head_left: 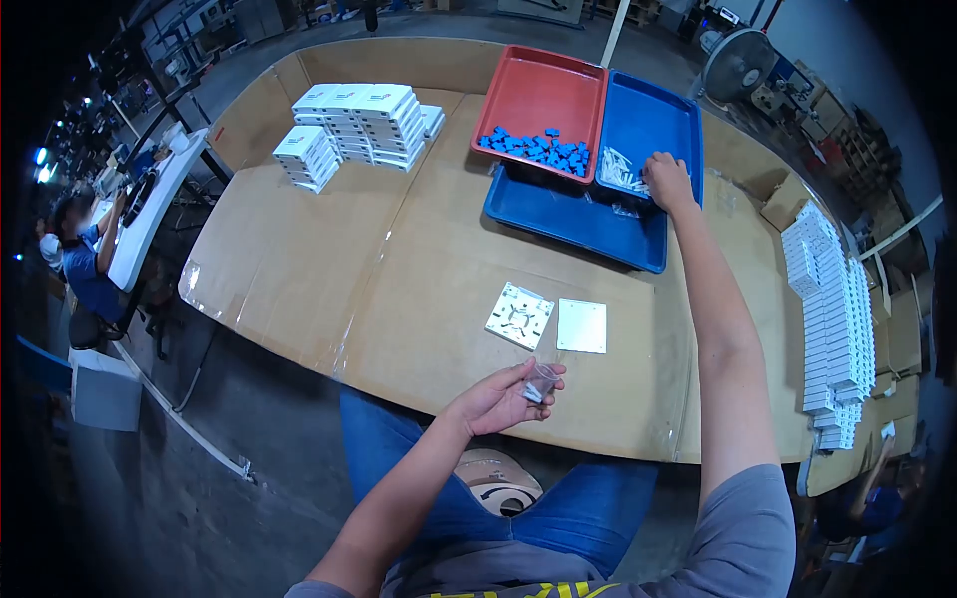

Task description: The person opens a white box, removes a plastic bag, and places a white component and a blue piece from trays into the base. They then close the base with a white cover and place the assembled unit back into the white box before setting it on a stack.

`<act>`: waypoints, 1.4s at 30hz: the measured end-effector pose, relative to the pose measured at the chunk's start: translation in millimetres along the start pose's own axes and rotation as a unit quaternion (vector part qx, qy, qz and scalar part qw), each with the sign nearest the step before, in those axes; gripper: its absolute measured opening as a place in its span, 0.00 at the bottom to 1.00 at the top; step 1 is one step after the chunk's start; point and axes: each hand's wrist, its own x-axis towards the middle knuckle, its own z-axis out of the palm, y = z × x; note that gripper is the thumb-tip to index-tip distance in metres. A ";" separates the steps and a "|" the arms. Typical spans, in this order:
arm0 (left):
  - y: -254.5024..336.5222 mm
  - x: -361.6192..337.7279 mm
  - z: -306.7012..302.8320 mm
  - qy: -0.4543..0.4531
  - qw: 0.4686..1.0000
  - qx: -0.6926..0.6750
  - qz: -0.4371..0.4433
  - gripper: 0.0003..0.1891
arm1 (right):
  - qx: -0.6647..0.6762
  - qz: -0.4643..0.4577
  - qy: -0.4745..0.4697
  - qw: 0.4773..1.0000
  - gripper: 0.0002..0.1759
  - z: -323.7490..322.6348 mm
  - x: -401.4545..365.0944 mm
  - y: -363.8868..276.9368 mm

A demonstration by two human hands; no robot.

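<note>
Head view: left hand (498, 401) pinches small clear plastic bag (539, 382); right hand (667, 180), closure unclear, touches white plastic pieces (618, 169) in far blue rectangular tray (588, 224).

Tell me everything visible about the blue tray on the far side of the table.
The blue tray is shallow and rectangular, plastic by its look, with a raised rim. It lies flat on the cardboard-covered table. A red tray holding blue pieces overlaps its left part. Inside the blue tray is a heap of small white parts, which the right hand touches.
</note>
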 end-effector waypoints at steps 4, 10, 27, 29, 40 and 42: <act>0.1 0.0 1.7 0.001 1.000 0.003 0.000 0.29 | -0.011 0.026 -0.010 1.000 0.06 -10.9 0.9 -2.9; 1.7 -0.4 5.6 0.004 1.000 0.008 0.004 0.29 | 0.595 0.235 0.126 0.758 0.09 -27.4 18.2 0.5; -16.9 -11.0 16.1 0.056 0.984 0.086 0.146 0.29 | 0.675 0.328 -0.034 0.660 0.05 -150.0 -320.2 -197.4; -27.2 -18.1 30.0 0.088 0.979 0.105 0.149 0.29 | 0.710 0.339 0.024 0.617 0.04 -173.8 -330.6 -212.0; -84.3 -54.0 65.6 0.137 0.969 0.179 0.098 0.30 | 0.689 0.251 -0.062 0.677 0.06 -218.7 -349.9 -236.1; -87.0 -59.1 67.2 0.139 0.968 0.184 0.103 0.30 | 0.686 0.225 -0.085 0.687 0.07 -227.1 -351.3 -240.1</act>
